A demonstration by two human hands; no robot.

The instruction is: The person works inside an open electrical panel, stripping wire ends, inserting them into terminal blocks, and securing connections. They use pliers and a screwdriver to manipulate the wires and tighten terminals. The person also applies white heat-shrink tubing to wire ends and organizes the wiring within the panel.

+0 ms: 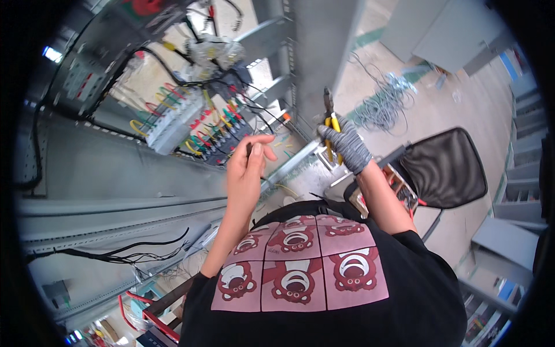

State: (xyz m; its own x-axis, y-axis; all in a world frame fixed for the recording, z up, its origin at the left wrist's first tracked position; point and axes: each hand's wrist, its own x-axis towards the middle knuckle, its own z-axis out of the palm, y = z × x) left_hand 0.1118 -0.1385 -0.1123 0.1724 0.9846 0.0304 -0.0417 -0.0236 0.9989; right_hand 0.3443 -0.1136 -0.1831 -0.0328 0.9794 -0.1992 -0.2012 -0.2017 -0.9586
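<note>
The left hand (245,165), bare, sat just left of the picture's centre, its fingers curled and the thumb pressed toward the fingertips, pinching a thin dark wire (250,151) of which little could be made out. At about two o'clock from it, the right hand (342,144), in a grey knit glove, was clenched around the yellow handles of a pair of cutting pliers (330,118), whose dark nose pointed up toward twelve o'clock, beside the edge of a grey metal upright (318,52). At ten o'clock from the left hand stood a row of white circuit breakers (170,118) with red, green, yellow and black leads (217,130) fanning out of it, near the fingertips but not touching them. Higher, around eleven o'clock, black cables (156,58) ran to a clear-covered component (214,51). A grey cabinet panel (115,168) filled the nine o'clock side, with loose black wires (133,251) trailing at seven o'clock. A black mesh chair (445,168) stood at three o'clock, and a tangle of grey cable (384,101) lay on the floor at one o'clock.
</note>
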